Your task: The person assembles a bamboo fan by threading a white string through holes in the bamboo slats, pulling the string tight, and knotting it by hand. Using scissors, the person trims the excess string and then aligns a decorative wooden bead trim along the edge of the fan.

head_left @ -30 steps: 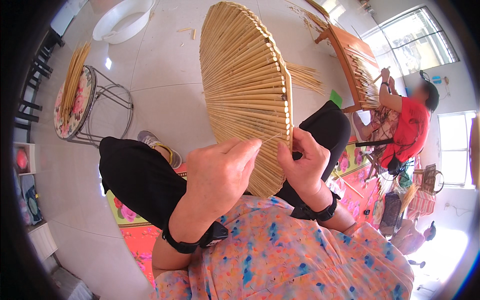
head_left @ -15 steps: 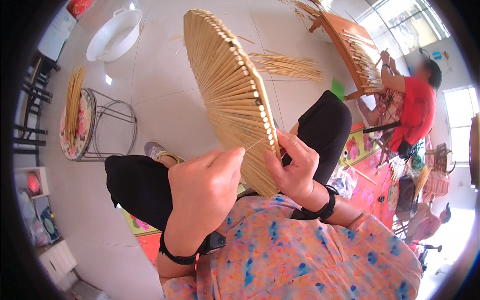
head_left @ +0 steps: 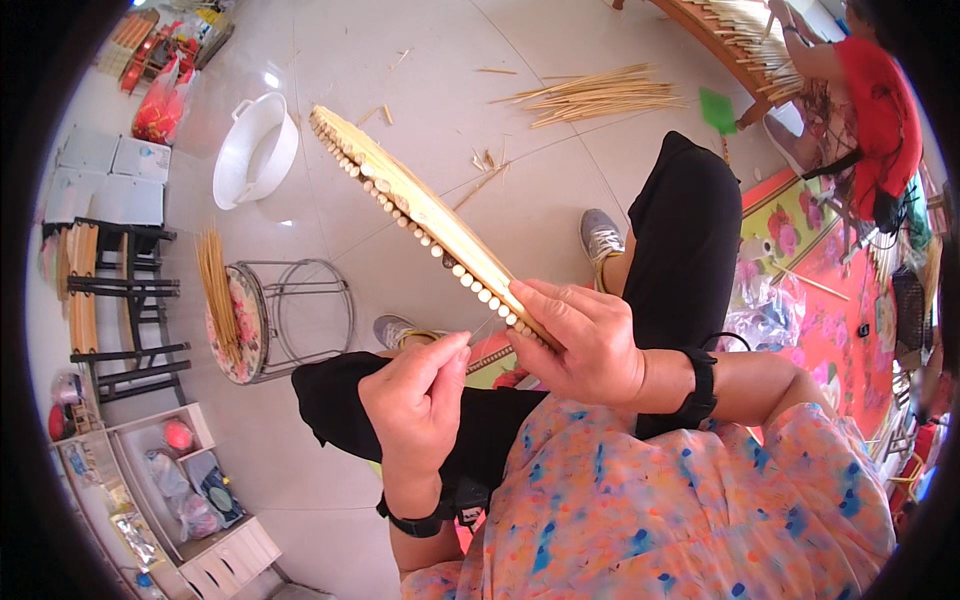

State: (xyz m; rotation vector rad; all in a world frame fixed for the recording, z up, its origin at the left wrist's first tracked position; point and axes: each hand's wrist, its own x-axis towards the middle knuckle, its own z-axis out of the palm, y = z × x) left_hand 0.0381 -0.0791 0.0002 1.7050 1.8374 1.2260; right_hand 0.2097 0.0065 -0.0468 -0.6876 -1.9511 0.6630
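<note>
A round mat of straw-coloured stalks (head_left: pixel 420 215) is tilted so that I see it nearly edge-on, with round pale cut ends along its lower rim. My right hand (head_left: pixel 590 345) grips its near end, thumb and fingers closed on the rim. Below and left of that end, my left hand (head_left: pixel 415 400) is closed in a pinch. A thin thread (head_left: pixel 482 332) runs from its fingertips toward the rim; whether a needle is on it I cannot make out. The broad faces of the mat are mostly hidden.
A stool with a flowered seat (head_left: pixel 240 350) bears a bundle of stalks (head_left: pixel 215 290) at left. Beyond stands a white basin (head_left: pixel 257 150). Loose stalks (head_left: pixel 600 95) lie on the floor ahead. A person in red (head_left: pixel 880 110) sits at far right beside a wooden table (head_left: pixel 700 30).
The mat has turned from showing its ribbed face to nearly edge-on, its far end swinging left and lower. My left hand has dropped away from its face; the view has shifted left.
</note>
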